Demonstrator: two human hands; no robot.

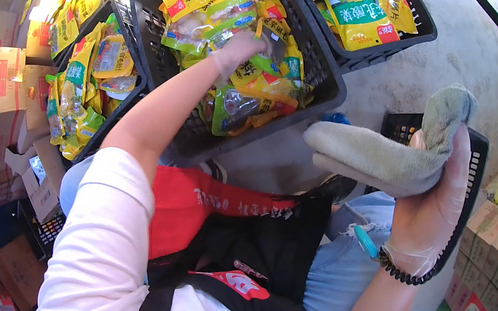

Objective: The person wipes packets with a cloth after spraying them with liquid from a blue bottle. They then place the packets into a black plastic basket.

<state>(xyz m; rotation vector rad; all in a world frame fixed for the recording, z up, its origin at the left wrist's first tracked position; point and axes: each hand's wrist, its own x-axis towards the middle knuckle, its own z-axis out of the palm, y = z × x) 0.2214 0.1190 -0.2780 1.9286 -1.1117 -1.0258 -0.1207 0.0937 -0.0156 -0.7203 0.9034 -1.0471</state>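
Note:
My left hand (240, 51), in a thin clear glove, reaches into a black plastic basket (330, 77) of yellow and green food packets (242, 109). Its fingers rest at a dark-windowed packet (275, 40) near the middle of the pile; the fingertips are partly hidden, so a grip on it cannot be made out. In a clear glove too, my right hand (432, 220) is raised at the right and grips a folded grey-green cloth (374, 152). The cloth hides most of the fingers.
More packets fill a crate (102, 149) at left and another basket (382, 51) at top right. Behind the right hand is a black basket (476, 168). Cardboard boxes (2, 82) are piled at far left, small cartons (496, 239) at far right. Concrete floor (392, 81) shows between.

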